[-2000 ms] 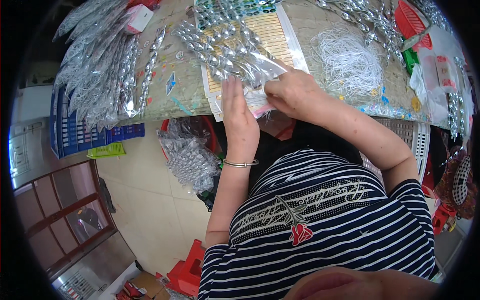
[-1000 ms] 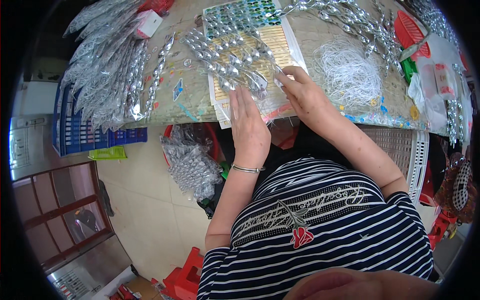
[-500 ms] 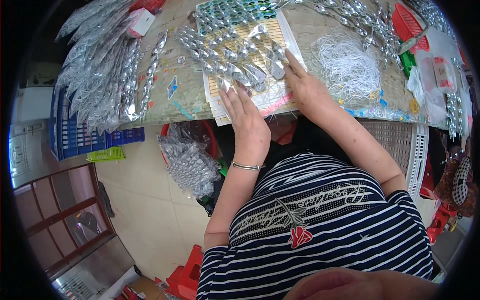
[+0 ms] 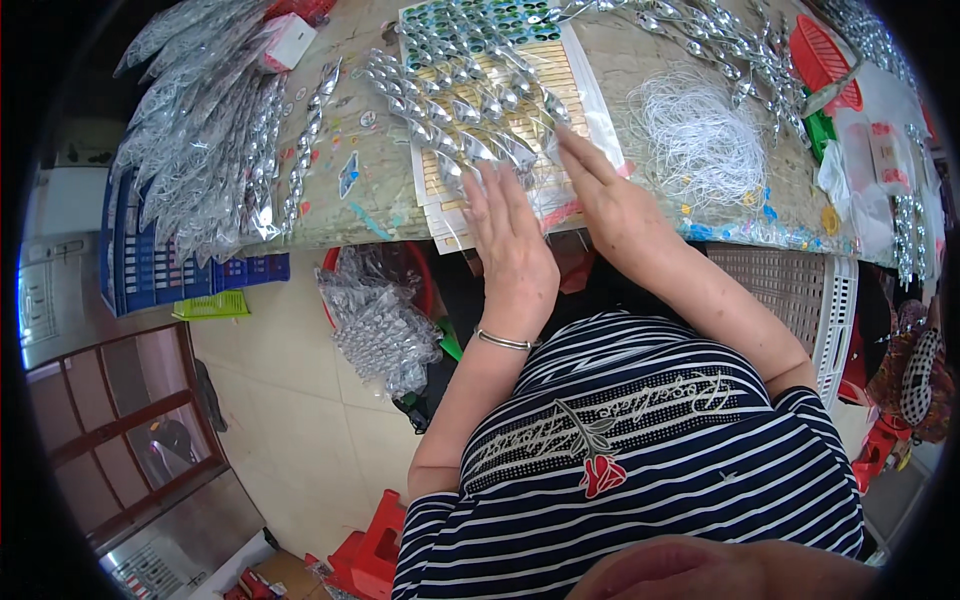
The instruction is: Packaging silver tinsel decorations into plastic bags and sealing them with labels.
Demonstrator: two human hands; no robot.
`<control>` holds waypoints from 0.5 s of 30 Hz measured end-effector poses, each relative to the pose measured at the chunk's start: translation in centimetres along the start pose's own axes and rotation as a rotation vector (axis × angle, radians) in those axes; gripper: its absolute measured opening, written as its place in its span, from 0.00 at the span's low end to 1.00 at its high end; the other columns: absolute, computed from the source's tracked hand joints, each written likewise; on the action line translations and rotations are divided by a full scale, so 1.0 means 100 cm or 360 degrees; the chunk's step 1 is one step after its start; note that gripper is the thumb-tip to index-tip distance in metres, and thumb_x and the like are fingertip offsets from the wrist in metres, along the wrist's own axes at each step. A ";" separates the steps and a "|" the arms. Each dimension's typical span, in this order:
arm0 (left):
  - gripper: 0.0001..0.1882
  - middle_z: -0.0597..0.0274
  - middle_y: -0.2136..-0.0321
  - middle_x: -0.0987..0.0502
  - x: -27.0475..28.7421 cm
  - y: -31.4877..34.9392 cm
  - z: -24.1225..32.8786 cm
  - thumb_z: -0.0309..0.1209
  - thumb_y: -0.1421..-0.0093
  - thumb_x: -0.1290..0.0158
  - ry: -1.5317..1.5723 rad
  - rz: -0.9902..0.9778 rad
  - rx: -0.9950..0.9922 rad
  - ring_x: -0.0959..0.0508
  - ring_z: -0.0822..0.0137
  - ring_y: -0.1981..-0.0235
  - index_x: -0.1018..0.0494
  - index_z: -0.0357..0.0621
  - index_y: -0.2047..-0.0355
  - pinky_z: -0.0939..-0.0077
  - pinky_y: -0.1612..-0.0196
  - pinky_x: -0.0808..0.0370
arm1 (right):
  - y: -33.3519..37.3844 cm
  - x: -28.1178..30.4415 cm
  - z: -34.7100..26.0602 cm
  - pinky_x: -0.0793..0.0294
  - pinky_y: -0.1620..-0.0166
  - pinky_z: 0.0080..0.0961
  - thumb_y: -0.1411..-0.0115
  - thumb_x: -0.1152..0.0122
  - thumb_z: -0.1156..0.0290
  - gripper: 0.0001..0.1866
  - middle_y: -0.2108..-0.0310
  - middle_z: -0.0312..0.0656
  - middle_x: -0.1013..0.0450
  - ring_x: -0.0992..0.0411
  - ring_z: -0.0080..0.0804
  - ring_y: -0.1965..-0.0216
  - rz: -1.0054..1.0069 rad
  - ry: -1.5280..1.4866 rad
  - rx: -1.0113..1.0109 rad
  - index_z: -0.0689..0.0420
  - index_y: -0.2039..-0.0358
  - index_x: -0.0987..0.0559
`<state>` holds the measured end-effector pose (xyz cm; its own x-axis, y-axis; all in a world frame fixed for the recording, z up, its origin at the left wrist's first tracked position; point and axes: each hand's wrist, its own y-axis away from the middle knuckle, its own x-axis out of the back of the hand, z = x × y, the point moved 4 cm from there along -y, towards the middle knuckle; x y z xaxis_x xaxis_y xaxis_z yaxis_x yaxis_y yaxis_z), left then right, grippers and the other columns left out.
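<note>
Both hands lie flat and open, left hand (image 4: 512, 245) and right hand (image 4: 610, 205) gripping nothing, pressing the silver twisted pieces (image 4: 450, 110) on the sheet stack (image 4: 585, 90), so a careless sideways nudge could easily scatter that neat row across the surface (image 4: 380, 205).

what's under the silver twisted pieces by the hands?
The silver pieces lie on a stack of sheets with yellow rows and green dots at the top. The left hand and right hand cover the stack's near edge; lower sheets are hidden.

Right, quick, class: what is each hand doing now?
Left hand: open, flat on the silver packets, holding nothing.
Right hand: open, fingers spread on the sheet, holding nothing.
</note>
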<state>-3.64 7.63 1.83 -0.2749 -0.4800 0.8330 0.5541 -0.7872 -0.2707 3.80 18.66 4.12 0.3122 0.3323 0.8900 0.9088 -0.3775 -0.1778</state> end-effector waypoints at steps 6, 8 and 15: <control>0.28 0.34 0.37 0.49 -0.002 -0.019 0.000 0.21 0.41 0.58 0.0006 -0.0058 -0.0141 0.53 0.38 0.34 0.46 0.26 0.39 0.45 0.35 0.55 | -0.019 -0.013 0.004 0.23 0.59 0.40 0.46 0.49 0.80 0.29 0.41 0.50 0.41 0.27 0.51 0.55 0.0079 -0.0031 -0.0076 0.65 0.42 0.38; 0.27 0.36 0.38 0.46 -0.004 -0.027 -0.003 0.22 0.41 0.57 -0.0080 0.0008 -0.0202 0.50 0.38 0.35 0.43 0.26 0.41 0.44 0.35 0.53 | -0.026 -0.014 0.010 0.24 0.59 0.41 0.46 0.48 0.79 0.28 0.43 0.50 0.39 0.27 0.51 0.56 0.0100 -0.0010 -0.0141 0.64 0.42 0.38; 0.29 0.39 0.37 0.45 -0.015 -0.033 -0.006 0.27 0.43 0.52 -0.0186 0.0024 -0.0193 0.49 0.38 0.35 0.42 0.26 0.42 0.45 0.36 0.52 | -0.049 -0.026 0.029 0.25 0.66 0.45 0.44 0.45 0.72 0.16 0.61 0.52 0.31 0.26 0.53 0.65 0.0132 0.0047 -0.0258 0.61 0.56 0.32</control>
<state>-5.53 10.74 1.22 -0.1700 -0.4496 0.8769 0.4568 -0.8244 -0.3342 -0.70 22.16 1.42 0.3736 0.2698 0.8875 0.8231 -0.5376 -0.1831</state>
